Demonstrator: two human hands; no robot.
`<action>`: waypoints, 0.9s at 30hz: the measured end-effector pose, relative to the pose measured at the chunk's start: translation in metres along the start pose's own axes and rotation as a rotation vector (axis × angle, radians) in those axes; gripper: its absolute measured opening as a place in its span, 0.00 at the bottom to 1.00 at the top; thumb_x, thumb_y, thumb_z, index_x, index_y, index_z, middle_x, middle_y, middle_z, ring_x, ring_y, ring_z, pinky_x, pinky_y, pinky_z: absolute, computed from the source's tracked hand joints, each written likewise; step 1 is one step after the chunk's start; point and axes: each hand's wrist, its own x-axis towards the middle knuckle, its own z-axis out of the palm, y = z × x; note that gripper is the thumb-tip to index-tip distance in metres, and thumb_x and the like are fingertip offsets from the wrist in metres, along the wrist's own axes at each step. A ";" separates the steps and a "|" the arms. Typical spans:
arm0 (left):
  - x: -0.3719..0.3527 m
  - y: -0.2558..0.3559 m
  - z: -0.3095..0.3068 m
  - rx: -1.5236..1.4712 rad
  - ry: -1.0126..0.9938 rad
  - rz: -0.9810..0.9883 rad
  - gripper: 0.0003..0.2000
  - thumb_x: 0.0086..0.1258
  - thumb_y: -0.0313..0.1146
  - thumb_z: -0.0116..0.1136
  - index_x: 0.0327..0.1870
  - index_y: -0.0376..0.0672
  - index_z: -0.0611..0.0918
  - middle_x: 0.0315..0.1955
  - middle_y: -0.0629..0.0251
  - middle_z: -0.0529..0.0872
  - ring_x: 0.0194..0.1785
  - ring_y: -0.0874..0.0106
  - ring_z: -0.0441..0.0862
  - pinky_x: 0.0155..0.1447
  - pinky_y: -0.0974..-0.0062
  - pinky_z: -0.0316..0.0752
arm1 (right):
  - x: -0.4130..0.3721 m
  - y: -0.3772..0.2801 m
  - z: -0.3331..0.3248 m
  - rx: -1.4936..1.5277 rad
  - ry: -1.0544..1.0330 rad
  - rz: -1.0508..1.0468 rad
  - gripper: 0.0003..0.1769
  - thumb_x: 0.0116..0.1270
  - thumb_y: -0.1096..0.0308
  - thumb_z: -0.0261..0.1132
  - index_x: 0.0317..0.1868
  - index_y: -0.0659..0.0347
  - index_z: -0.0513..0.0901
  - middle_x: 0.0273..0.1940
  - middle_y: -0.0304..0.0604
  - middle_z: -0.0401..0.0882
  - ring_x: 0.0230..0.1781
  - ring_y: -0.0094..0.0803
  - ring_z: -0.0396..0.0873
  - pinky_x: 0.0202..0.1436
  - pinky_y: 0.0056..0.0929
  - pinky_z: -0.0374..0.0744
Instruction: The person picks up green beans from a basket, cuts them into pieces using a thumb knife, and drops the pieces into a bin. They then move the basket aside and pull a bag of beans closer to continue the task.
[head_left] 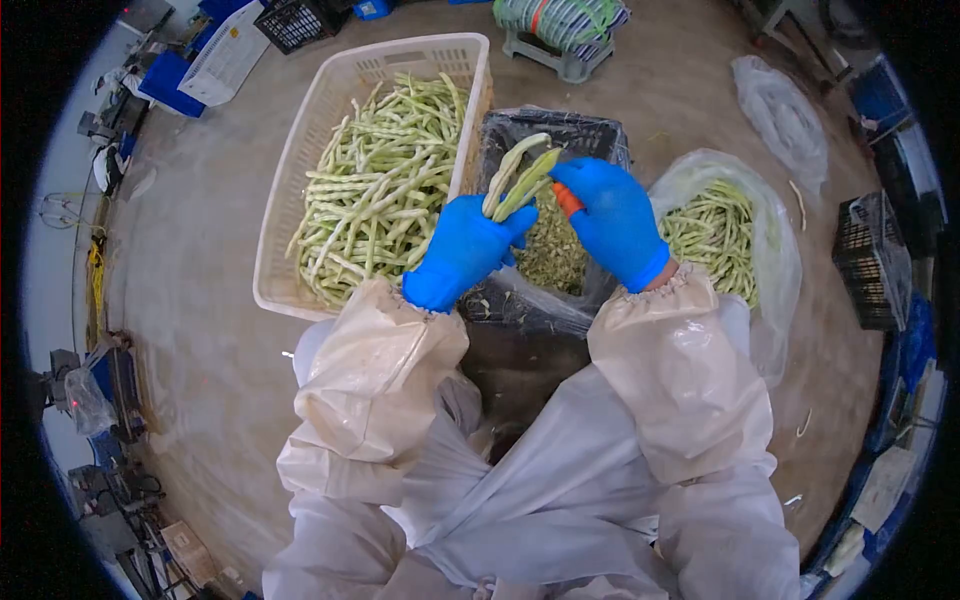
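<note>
Blue gloves cover both hands. My left hand [465, 245] is closed around a few pale green bean pods [522, 185], whose ends stick up past the fingers. Close beside it on the right, my right hand [607, 215] grips a small tool with an orange handle [567, 200] near the pods; its blade cannot be made out. Both hands are above a dark crate [500, 130] lined with clear plastic, which holds green trimmings [552, 250]. At the left stands a large white basket [290, 200] full of bean pods [380, 190].
Right of the crate is a clear plastic bag [780, 270] with green beans [712, 235]. Another plastic bag [782, 110] lies on the floor behind it. A black crate [872, 260] is at the far right. A small stool [560, 62] bears a striped bundle [565, 22].
</note>
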 end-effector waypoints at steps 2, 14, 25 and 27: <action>0.005 -0.005 0.000 0.170 0.068 0.088 0.15 0.62 0.42 0.63 0.36 0.36 0.82 0.21 0.63 0.83 0.20 0.76 0.79 0.23 0.79 0.74 | -0.003 0.003 0.003 -0.031 -0.079 0.014 0.19 0.51 0.73 0.63 0.47 0.58 0.79 0.30 0.49 0.75 0.32 0.48 0.75 0.36 0.44 0.74; -0.002 0.011 -0.007 -0.620 -0.081 0.058 0.15 0.70 0.39 0.50 0.43 0.34 0.80 0.28 0.58 0.84 0.29 0.70 0.82 0.35 0.77 0.77 | 0.012 -0.022 -0.011 0.966 -0.054 0.714 0.09 0.62 0.73 0.60 0.40 0.68 0.82 0.31 0.42 0.82 0.28 0.26 0.78 0.28 0.23 0.76; 0.023 -0.026 -0.070 -1.135 0.294 0.244 0.20 0.73 0.39 0.46 0.57 0.32 0.67 0.56 0.46 0.71 0.60 0.55 0.70 0.64 0.59 0.67 | 0.004 0.021 -0.014 0.511 0.155 0.655 0.10 0.60 0.70 0.61 0.40 0.65 0.83 0.35 0.47 0.83 0.29 0.29 0.79 0.33 0.28 0.78; 0.022 -0.023 -0.071 -1.130 0.328 0.258 0.20 0.72 0.40 0.47 0.57 0.32 0.67 0.56 0.46 0.71 0.60 0.56 0.70 0.64 0.60 0.67 | 0.002 0.029 -0.015 0.272 0.199 0.659 0.11 0.59 0.68 0.63 0.41 0.64 0.83 0.37 0.47 0.83 0.30 0.31 0.80 0.36 0.29 0.78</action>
